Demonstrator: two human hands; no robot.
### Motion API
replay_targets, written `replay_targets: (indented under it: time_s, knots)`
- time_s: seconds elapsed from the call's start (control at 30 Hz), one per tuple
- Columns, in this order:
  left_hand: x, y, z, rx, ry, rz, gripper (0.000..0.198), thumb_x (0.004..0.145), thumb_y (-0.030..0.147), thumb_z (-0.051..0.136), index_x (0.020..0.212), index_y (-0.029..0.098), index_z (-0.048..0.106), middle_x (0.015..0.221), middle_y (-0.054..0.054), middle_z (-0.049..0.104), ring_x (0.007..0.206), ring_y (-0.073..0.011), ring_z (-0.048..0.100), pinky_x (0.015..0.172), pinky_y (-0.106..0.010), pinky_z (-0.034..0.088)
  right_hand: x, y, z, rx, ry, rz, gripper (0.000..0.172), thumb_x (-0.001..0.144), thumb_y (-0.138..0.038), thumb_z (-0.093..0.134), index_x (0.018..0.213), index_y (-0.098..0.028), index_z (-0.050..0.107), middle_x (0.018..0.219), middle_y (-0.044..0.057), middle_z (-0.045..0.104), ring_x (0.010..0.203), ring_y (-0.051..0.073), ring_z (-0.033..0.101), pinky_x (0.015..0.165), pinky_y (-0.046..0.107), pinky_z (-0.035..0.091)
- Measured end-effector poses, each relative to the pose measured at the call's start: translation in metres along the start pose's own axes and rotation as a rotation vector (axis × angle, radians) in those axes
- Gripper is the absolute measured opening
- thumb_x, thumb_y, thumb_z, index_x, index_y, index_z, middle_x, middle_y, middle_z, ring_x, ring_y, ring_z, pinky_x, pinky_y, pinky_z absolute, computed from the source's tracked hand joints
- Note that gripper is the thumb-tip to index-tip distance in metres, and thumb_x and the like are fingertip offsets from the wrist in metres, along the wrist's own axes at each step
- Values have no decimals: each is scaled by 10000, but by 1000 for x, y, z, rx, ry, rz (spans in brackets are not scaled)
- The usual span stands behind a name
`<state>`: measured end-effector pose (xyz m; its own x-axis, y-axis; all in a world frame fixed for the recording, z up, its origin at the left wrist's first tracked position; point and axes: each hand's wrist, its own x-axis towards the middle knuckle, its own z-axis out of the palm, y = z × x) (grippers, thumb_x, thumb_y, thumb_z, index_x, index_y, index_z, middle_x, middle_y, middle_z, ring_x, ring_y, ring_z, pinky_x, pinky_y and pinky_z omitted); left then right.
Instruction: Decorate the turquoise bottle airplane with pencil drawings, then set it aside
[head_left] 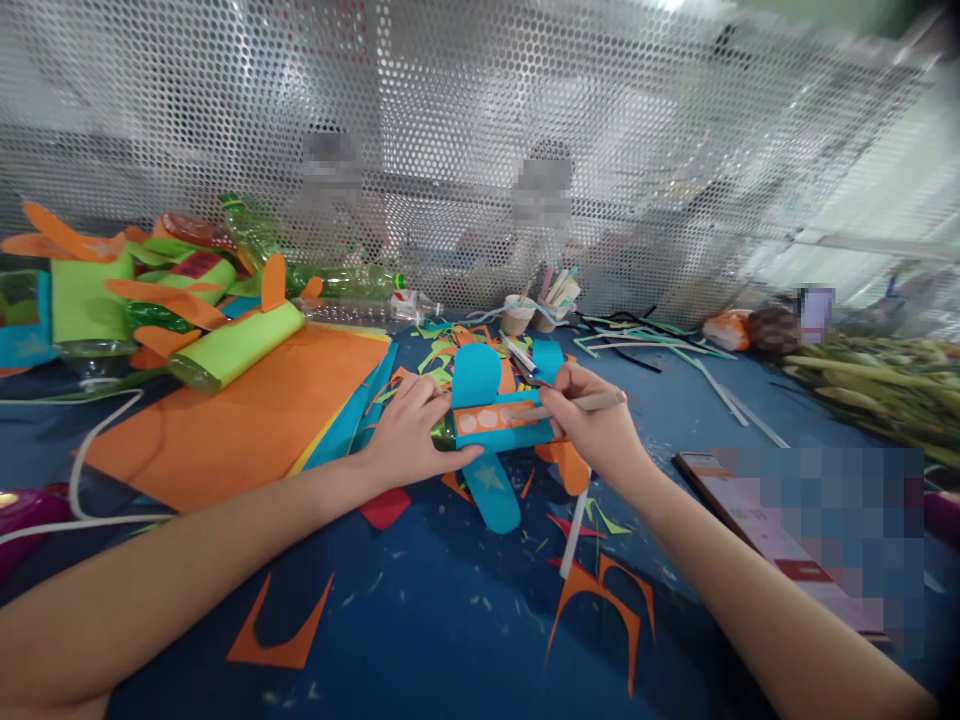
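A blue paper-wrapped bottle airplane with blue wings and an orange strip of pale circles lies on the blue table. My left hand grips its left end, fingers curled round the green bottle neck. My right hand is closed on a thin tan stick, whose tip points left at the orange strip. A white stick lies under my right wrist.
Orange paper sheets lie at left, with finished green-and-orange bottle planes and plastic bottles behind. Orange scraps litter the front. Cups of sticks stand by the perforated metal screen. Green stalks lie right.
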<state>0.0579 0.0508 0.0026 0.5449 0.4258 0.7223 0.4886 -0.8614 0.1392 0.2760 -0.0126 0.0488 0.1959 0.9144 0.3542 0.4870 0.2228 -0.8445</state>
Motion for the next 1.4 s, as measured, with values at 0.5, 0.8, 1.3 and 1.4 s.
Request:
replay_targets:
  time_s: [0.5,0.8,1.3,1.4]
  knots:
    - [-1,1,2,19,35,-19,419,709,593,626,776,186,555,798,-39,454,803,-218,471,786,-405,463,-2,0,-3,45,10,-9,278,809,-293,593,603,-240,414,392,-59,462,370,115,388,400,253,293]
    - [0,1,1,-35,10,-36,436,720,580,634,883,178,595,832,-43,461,821,-215,467,795,-392,455,-2,-10,-5,132,174,-31,345,880,-497,505,661,-230,519,423,-39,453,408,122,411,442,269,323]
    - [1,0,1,-20,-41,-133,442,703,617,604,748,180,554,842,-58,469,873,-243,475,889,-449,441,2,4,-1,202,91,-26,217,778,-354,666,710,-231,501,579,-48,468,542,123,437,504,257,306]
    - [1,1,0,-19,-49,-134,441,709,620,597,760,183,566,838,-56,473,864,-241,473,860,-445,453,2,7,-1,146,107,-57,229,795,-332,638,669,-222,483,570,-46,460,535,120,414,511,263,300]
